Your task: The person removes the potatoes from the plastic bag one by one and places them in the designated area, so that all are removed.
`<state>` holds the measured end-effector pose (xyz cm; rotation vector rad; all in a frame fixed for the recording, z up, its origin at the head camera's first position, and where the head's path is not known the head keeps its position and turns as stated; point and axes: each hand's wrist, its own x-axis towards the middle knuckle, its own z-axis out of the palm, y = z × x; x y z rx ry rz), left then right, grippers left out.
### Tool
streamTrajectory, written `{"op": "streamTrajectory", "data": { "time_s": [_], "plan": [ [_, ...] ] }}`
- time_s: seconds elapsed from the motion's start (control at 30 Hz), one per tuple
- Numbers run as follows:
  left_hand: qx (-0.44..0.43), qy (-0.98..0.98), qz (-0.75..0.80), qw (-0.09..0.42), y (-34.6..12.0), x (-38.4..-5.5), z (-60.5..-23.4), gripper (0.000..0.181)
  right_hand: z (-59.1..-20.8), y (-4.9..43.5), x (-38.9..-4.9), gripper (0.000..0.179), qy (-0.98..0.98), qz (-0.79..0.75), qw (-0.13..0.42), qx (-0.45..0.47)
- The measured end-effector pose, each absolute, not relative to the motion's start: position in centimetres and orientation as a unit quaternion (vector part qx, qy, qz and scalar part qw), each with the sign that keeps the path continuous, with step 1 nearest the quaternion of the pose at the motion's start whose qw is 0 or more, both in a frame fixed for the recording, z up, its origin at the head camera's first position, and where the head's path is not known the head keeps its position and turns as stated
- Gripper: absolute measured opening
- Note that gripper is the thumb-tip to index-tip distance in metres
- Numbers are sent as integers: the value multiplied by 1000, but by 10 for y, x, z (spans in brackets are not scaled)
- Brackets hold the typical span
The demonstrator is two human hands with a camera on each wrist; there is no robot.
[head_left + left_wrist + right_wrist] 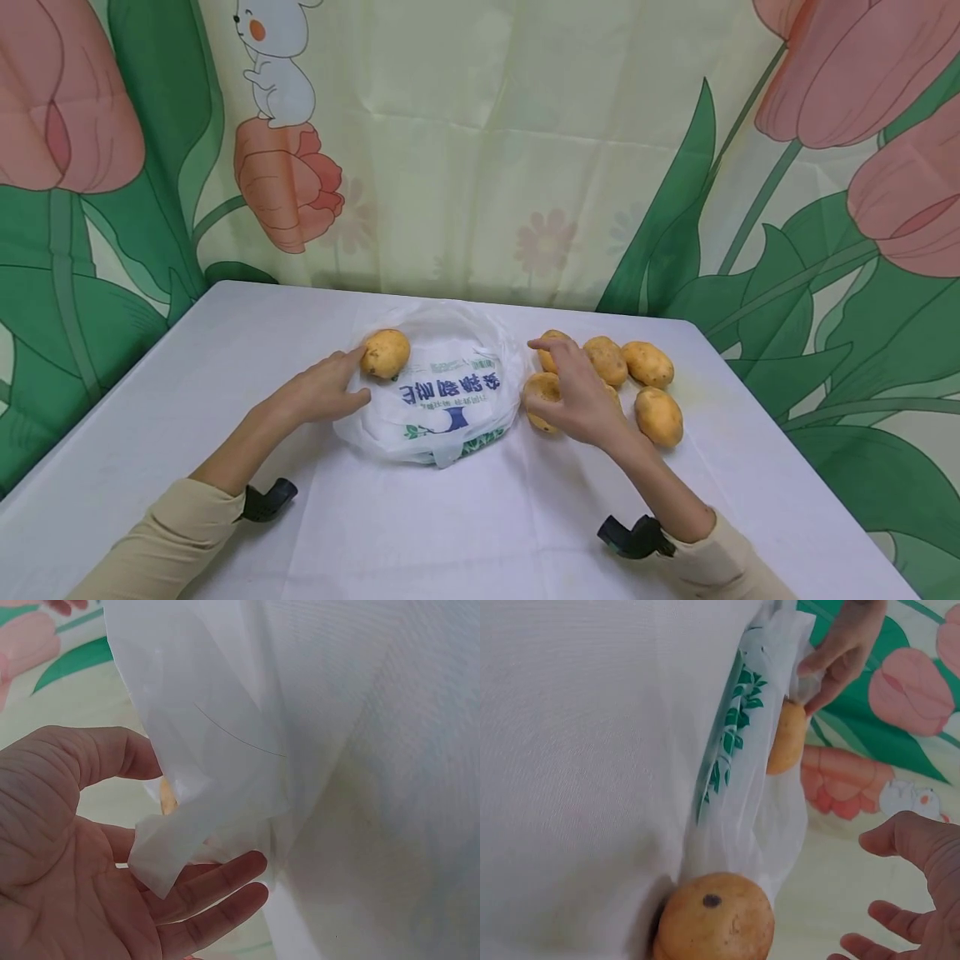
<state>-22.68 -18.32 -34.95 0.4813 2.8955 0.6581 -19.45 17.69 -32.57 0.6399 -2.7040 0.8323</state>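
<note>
A white plastic bag point(450, 417) with blue and green print lies flat on the table, and one potato point(386, 354) sits on its left part. My left hand point(326, 387) is at the bag's left edge, fingertips right by that potato. In the left wrist view the bag's thin edge point(172, 847) passes between the spread thumb and fingers. To the right of the bag, my right hand point(581, 392) hovers over several potatoes point(660, 417), thumb and fingers apart with nothing gripped. A potato with a dark spot point(720, 922) shows below that hand's thumb in the right wrist view.
A white cloth covers the table point(420, 533). Behind it hangs a curtain point(450, 150) printed with tulips and a white rabbit. Black wrist cameras point(272, 500) are strapped at both cuffs.
</note>
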Motion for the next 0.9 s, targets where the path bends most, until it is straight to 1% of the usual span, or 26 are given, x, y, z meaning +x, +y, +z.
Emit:
{"op": "streamTrajectory", "data": {
  "time_s": [0.3,0.6,0.9],
  "plan": [
    [154,961,217,74,-181,-225,-350,79,-331,141,-200,67,-925,293,83,229],
    [149,961,219,77,-181,-224,-350,80,-340,116,-208,67,-923,308,45,227],
    [151,961,218,75,-181,-225,-348,79,-343,97,-217,67,-917,321,32,233]
  ]
}}
